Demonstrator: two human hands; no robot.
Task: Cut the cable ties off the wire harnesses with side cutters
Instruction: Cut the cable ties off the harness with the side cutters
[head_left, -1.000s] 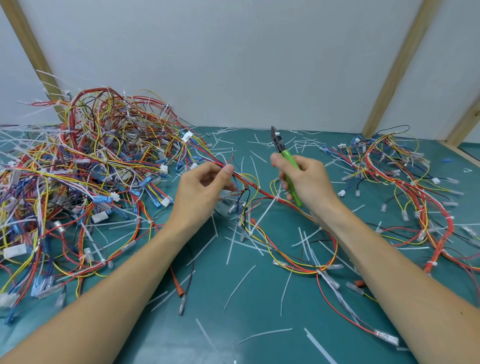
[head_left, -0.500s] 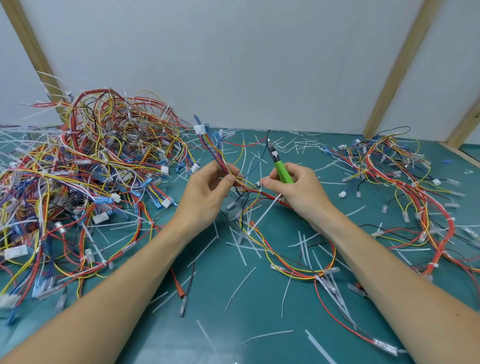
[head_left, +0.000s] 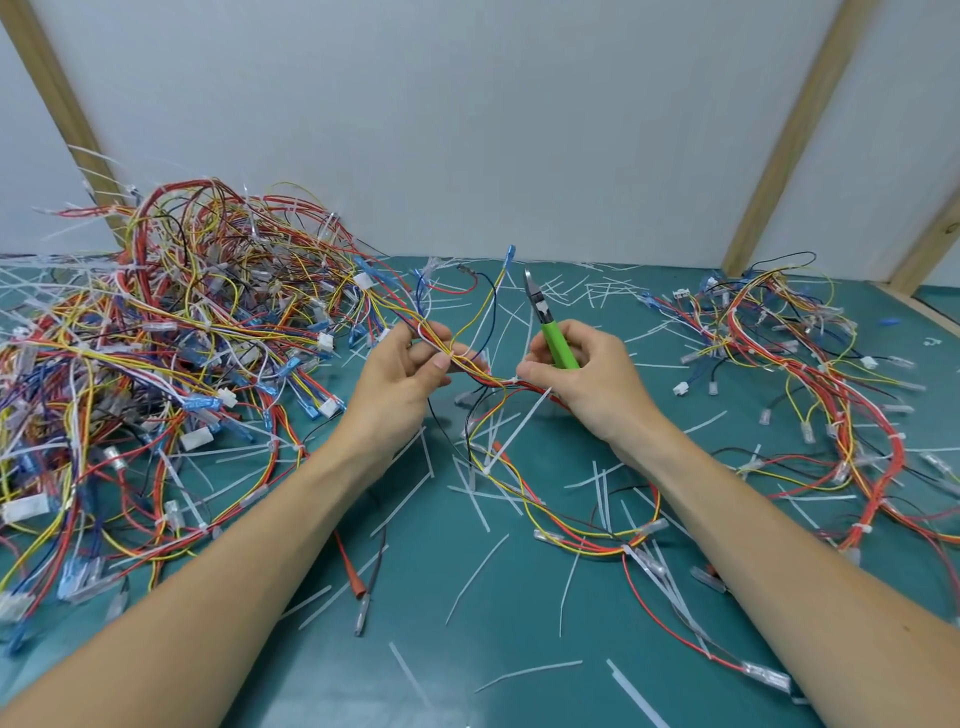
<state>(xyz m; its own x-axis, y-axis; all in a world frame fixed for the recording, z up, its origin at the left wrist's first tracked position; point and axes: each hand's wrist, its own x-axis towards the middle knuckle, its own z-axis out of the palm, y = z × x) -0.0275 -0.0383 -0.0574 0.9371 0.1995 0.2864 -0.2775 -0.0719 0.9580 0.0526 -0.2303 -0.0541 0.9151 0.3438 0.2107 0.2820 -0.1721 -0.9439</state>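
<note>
Green-handled side cutters (head_left: 551, 332) upright in the right hand (head_left: 587, 382), handle wrapped by curled fingers, steel tip pointing to 12 o'clock, blades seemingly together though too small to tell for sure. Same hand's thumb and forefinger also pinching a wire harness (head_left: 498, 382) right at a white cable tie (head_left: 525, 423), tie tail slanting down toward 7 o'clock. Left hand (head_left: 402, 376) just at 9 o'clock of the right, gripping the same bundle of red, yellow and white strands between thumb and fingers, loose ends with a blue connector fanning up toward 12 o'clock. Between the two hands, a short stretch of harness held just above the teal mat (head_left: 441, 597); beyond the right hand, the rest looping down toward 5 o'clock and lying on the mat between the forearms. Big tangled heap of harnesses (head_left: 171, 353) piled at 9 to 10 o'clock, many white ties and clear terminals visible among the strands. Smaller spread of harnesses (head_left: 810, 374) at 2 to 3 o'clock, well apart from the heap. Cut white tie offcuts (head_left: 475, 577) scattered across the mat, thickest near 6 o'clock and at 12 o'clock beyond the hands. Pale wall panels (head_left: 467, 130) with wooden battens (head_left: 784, 140) behind, at 12 o'clock.
</note>
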